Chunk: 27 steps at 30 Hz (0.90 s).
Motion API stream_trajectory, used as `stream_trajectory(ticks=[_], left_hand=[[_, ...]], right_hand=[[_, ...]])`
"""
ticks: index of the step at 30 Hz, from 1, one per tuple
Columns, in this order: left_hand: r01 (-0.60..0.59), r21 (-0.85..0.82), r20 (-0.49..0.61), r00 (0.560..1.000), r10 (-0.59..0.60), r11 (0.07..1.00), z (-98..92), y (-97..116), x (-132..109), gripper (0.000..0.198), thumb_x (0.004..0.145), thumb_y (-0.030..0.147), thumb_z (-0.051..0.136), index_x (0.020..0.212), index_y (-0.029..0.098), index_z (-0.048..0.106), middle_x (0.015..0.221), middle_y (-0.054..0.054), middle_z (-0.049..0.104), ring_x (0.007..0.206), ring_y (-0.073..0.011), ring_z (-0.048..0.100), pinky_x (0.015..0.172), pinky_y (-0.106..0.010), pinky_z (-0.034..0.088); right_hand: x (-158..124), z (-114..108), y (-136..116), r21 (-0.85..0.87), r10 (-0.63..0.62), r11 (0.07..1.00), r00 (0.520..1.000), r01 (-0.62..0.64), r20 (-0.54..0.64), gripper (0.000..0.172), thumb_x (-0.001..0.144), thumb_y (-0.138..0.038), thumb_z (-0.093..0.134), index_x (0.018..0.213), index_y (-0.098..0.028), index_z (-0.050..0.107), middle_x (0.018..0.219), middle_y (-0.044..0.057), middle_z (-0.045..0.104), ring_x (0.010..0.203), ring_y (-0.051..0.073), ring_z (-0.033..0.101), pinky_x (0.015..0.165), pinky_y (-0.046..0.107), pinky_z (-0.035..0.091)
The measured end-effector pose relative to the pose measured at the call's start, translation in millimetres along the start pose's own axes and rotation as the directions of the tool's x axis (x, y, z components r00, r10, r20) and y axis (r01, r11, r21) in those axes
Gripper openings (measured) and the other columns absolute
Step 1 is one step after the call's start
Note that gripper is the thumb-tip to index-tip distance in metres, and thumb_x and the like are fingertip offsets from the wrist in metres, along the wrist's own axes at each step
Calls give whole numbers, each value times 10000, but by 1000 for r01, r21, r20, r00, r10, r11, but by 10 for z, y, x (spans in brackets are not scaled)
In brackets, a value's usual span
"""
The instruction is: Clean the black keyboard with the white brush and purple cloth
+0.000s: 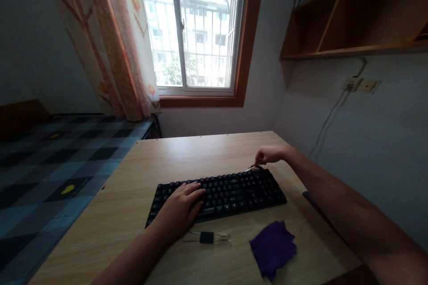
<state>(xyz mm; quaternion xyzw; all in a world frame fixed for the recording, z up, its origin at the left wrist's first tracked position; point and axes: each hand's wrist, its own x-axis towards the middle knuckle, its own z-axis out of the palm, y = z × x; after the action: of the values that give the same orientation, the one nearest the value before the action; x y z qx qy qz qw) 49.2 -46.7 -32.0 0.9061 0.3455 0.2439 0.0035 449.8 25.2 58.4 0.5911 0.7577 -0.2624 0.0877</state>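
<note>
A black keyboard (230,191) lies at a slight slant on the wooden desk. My left hand (185,200) rests on its left part, fingers stretched out over the keys. At the back edge, toward the right, my right hand (269,155) is closed in a pinch, pointing down. From its fingertips a thin whitish stick (250,168) reaches to the keyboard's rear edge; its exact kind is too small to tell. In front of the keyboard lies a small black block with thin wires at both ends (206,237), shaped like a keycap puller. To its right is a crumpled purple cloth (273,249).
The desk (180,158) stands below a window (207,31) with a floral curtain (117,44). A bed with a checked cover (83,156) is on the left. Wall shelves (354,49) hang at the right, above a socket (352,84) with a cable.
</note>
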Motion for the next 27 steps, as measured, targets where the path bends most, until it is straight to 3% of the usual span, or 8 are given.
stream_trajectory(ticks=[15,23,27], left_hand=[[-9,12,-10,1000,9,1000,3,-7,-2,313,951,269,551,1226,258,700,1320,-73,674,1191,-283,639,1057,-542,506],[-6,3,-14,1000,7,1000,4,-5,-4,312,948,267,553,1220,265,704,1311,-72,678,1194,-284,634,1051,-530,510],[-10,-5,-8,1000,10,1000,1,-3,7,311,945,263,551,1215,263,706,1308,-71,680,1188,-286,638,1057,-542,503]], right_hand=[[-67,37,258,68,33,997,999,-32,-11,496,667,-198,573,1106,-171,803,793,49,736,726,159,604,630,234,410],[-193,7,664,83,141,986,990,-142,17,528,622,-216,575,1096,-186,804,795,49,746,687,157,612,566,223,391],[-370,-23,765,15,239,971,970,-238,-40,443,639,-157,597,1020,-179,823,848,69,776,772,202,675,647,256,455]])
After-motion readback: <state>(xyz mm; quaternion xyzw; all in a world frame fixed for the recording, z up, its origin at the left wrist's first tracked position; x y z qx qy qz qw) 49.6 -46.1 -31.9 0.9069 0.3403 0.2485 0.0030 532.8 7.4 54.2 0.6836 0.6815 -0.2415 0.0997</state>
